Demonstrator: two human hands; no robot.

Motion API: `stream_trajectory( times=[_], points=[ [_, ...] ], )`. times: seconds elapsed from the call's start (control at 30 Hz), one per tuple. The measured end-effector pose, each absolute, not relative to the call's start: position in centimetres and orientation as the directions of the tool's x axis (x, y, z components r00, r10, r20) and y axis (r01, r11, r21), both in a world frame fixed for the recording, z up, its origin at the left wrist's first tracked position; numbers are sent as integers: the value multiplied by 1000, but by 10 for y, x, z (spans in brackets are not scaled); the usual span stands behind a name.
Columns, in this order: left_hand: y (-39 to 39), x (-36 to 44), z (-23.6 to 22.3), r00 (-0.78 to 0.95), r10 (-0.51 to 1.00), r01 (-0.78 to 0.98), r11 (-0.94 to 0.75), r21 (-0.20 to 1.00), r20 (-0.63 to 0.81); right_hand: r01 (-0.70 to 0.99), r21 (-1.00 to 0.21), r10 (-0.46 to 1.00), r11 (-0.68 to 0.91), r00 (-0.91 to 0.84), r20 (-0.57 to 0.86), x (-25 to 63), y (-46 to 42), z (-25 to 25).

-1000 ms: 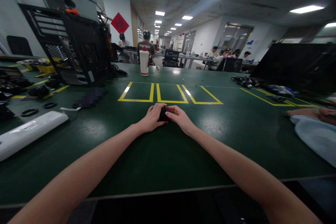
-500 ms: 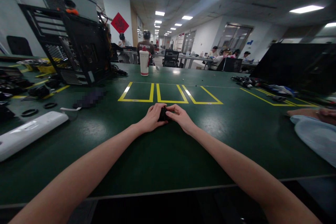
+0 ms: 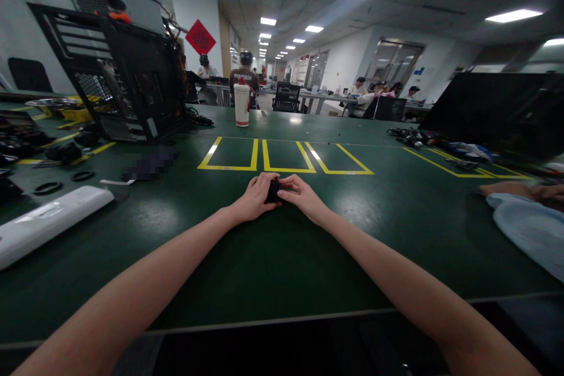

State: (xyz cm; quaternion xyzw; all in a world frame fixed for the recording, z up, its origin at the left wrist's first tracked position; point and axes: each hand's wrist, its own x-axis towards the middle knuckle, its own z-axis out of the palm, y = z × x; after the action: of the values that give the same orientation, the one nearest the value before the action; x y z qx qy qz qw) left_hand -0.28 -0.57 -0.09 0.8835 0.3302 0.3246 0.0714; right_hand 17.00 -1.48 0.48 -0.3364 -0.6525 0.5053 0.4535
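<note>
Black object | in left hand, right hand | yellow tape, cup beyond

Beyond the left grip, a white cup stands upright on the green desk. Left of that grip: black computer case, long white object. Right of the right grip: co-worker's pale blue sleeve.

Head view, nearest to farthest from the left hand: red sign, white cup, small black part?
1. Small black part: at the left hand's fingertips.
2. White cup: ahead, on the table.
3. Red sign: beyond, left of the cup.
</note>
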Motion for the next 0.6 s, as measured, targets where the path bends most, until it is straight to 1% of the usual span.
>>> stream_trajectory(
  times=[0.17,0.27,0.37,0.47,0.6],
  points=[
    [-6,-3,0,570,631,538,-770,342,526,-11,-962,904,274,-338,262,167,-14,6],
    [-6,-3,-1,570,631,541,-770,338,526,30,-966,922,255,-309,233,167,-13,7],
    [-6,-3,-1,568,634,540,-768,344,525,24,-975,917,223,-346,201,168,-14,7],
    [-7,-3,0,571,637,538,-767,350,519,-27,-971,891,238,-392,229,170,-15,6],
    [-6,-4,0,576,633,535,-770,347,517,-16,-965,889,263,-384,249,171,-17,7]
  ],
)
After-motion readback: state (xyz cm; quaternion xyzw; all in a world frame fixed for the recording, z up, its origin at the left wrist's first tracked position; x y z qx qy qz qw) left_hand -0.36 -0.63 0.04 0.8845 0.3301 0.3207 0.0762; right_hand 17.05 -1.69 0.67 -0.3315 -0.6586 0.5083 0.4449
